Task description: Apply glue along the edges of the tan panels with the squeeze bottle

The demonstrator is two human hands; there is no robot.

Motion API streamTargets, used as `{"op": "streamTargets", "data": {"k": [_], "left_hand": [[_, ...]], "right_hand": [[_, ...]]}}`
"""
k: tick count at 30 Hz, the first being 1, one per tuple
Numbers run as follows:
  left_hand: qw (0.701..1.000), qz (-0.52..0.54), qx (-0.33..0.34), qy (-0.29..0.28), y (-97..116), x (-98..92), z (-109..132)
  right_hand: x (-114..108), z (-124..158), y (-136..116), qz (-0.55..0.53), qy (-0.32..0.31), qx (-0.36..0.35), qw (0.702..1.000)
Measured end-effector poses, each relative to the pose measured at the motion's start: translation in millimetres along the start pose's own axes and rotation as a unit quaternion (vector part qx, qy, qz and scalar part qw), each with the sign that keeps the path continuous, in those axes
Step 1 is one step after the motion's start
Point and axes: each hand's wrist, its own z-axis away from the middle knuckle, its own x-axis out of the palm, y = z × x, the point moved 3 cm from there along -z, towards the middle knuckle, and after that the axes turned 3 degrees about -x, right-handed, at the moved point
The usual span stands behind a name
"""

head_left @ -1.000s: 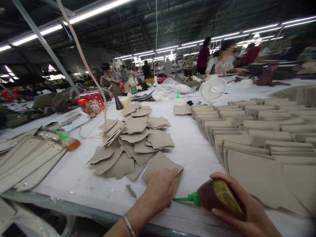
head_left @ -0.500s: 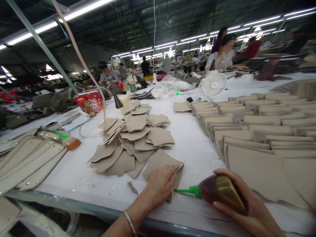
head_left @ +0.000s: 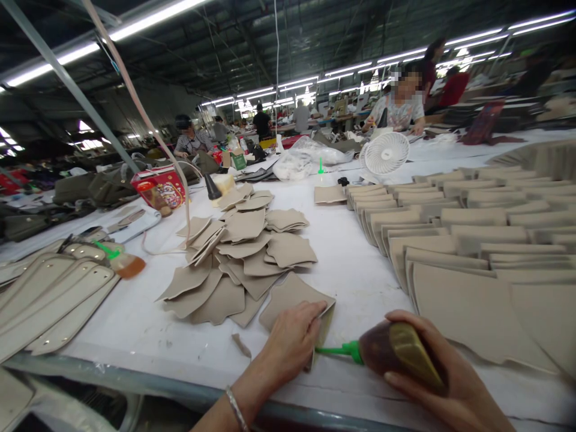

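My left hand (head_left: 294, 336), a silver bracelet at its wrist, presses a beige leather piece (head_left: 288, 294) down near the table's front edge. Its fingers are bent over the right side of that piece, holding the edge. Wrapped round a brown glue bottle (head_left: 398, 354) is my right hand (head_left: 450, 372), the bottle lying tilted on its side. The bottle's thin green nozzle (head_left: 335, 350) points left, and its tip touches or nearly touches the lower right edge of the piece, beside my left fingers. A heap of similar beige pieces (head_left: 245, 225) lies just beyond my left hand.
Rows of folded beige pieces (head_left: 459, 240) cover the table's right side. At left lie long pale strips (head_left: 67, 306) and another glue bottle (head_left: 128, 264). Farther back are a white fan (head_left: 386, 153), plastic bags (head_left: 297, 159) and a red box (head_left: 164, 186). Co-workers sit beyond.
The view has shifted slightly. My hands, the piece and the bottle keep almost the same places, the nozzle tip still at the edge. A co-worker at the back has changed posture.
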Motion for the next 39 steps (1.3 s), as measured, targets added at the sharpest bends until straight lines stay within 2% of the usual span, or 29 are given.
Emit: {"op": "streamTargets", "data": {"k": [4, 8, 11, 16, 20, 25, 29, 34, 39], "left_hand": [[1.0, -0.01, 0.0, -0.004, 0.1, 1.1, -2.4], [1.0, -0.009, -0.004, -0.009, 1.7, 0.3, -4.5], [1.0, -0.008, -0.009, -0.013, 2.9, -0.4, -4.7], [1.0, -0.011, -0.014, -0.014, 1.9, 0.1, -5.0], [1.0, 0.009, -0.015, -0.016, 1.1, -0.6, -6.9], [0.999, 0.012, -0.025, -0.02, 1.0, -1.2, -9.0], [0.999, -0.005, -0.035, -0.016, -0.3, -0.1, -9.3], [0.999, -0.015, -0.032, -0.018, 1.3, -1.0, -9.3], [0.999, -0.022, -0.034, -0.018, 3.5, -1.6, -9.9]], "right_hand": [[-15.6, -19.4, 17.8, 0.094, 0.007, -0.06, 0.994], [-14.5, -16.9, 23.7, 0.092, -0.008, -0.077, 0.993], [-10.1, -13.6, 20.8, 0.08, -0.024, -0.087, 0.993], [-18.1, -18.3, 20.9, 0.104, 0.042, -0.082, 0.99], [-15.3, -16.1, 21.7, 0.11, 0.001, -0.119, 0.987], [-20.1, -25.2, 13.3, 0.135, 0.041, -0.125, 0.982], [-21.4, -22.7, 3.3, 0.139, 0.044, -0.136, 0.98], [-16.3, -16.3, -3.8, 0.124, 0.028, -0.091, 0.988], [-17.1, -20.5, -3.3, 0.138, 0.049, -0.116, 0.982]]}}
